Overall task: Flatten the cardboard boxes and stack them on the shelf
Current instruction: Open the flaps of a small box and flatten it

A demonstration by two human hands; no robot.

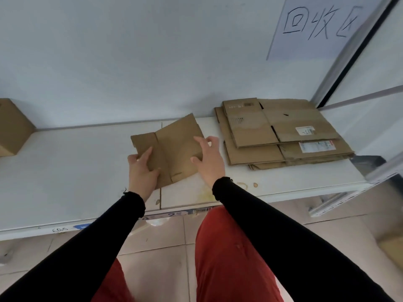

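A small flattened cardboard box (172, 147) lies on the white shelf (76, 171), its far end tilted up a little. My left hand (141, 173) grips its near left corner, thumb on top and fingers over the edge. My right hand (209, 160) rests on its right edge with fingers spread and relaxed. To the right sits a stack of flattened boxes (281, 131) with shipping labels, lying flat on the shelf.
An unflattened cardboard box (13, 127) stands at the shelf's far left. A metal shelf upright (340, 68) rises at the right beside a paper sign (316, 22) on the wall. Tiled floor (163, 238) lies below the shelf edge.
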